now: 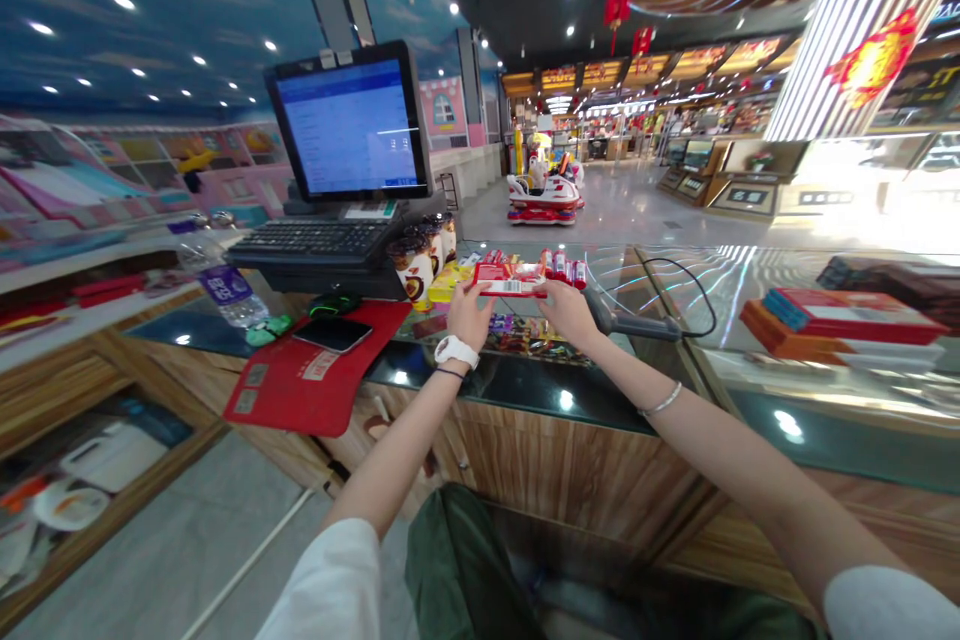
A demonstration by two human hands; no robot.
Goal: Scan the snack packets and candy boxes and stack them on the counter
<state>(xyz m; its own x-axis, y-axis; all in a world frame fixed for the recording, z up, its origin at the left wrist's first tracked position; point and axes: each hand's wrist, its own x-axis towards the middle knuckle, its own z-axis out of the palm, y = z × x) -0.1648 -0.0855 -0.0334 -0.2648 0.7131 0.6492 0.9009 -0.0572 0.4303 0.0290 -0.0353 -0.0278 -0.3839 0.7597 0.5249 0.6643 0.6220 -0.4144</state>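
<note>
Both my hands hold a flat red snack packet (510,280) over the glass counter (525,385). My left hand (469,313) grips its left end, with a white watch on the wrist. My right hand (568,310) grips the right end, a thin bracelet further down the forearm. A white barcode label shows on the packet's near edge. Behind it lie more small red packets (562,267) and yellow ones (448,282).
A barcode scanner (637,325) with a black cable lies right of my right hand. To the left are a till screen (351,128), keyboard (319,240), cups (414,270), a phone (333,333) on a red mat (300,385), and a water bottle (221,282). Stacked boxes (840,320) sit far right.
</note>
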